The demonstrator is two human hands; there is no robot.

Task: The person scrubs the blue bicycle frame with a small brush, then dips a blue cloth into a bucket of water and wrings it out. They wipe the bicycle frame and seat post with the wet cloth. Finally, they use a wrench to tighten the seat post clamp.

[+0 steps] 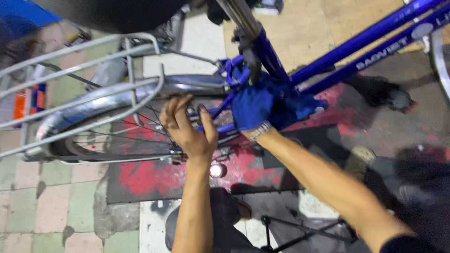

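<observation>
**Two hands at the rear of a blue bicycle**

Nearest the camera, two bare forearms rise from the bottom edge of the frame toward its centre. The left hand (187,129) sits just left of centre with fingers spread and loosely curled, gripping nothing; its fingertips rest on or just over the spokes of the rear wheel (117,136), though whether they actually touch is hard to tell. The right hand (253,112), with a metal watch band at the wrist, is wrapped in or closed around a bunched blue cloth (290,107), pressing it against the bicycle frame (328,61) where the tubes meet below the seat post (243,18).

The bicycle lies across the upper half of the picture. Its long axis runs roughly left to right, with the rear end pointing to the left of the frame and the two blue main tubes climbing toward the upper right corner. The seat post slants up toward the top centre. A silver mudguard (140,91) curves over the rear wheel, and a grey wire carrier rack (79,70) reaches out to the left edge above it.

Under the bicycle the ground carries a red-painted patch (150,178) in the middle, with pale green and pink tiles (51,197) at the lower left. A black stand (304,229) lies at the bottom right of centre.
</observation>
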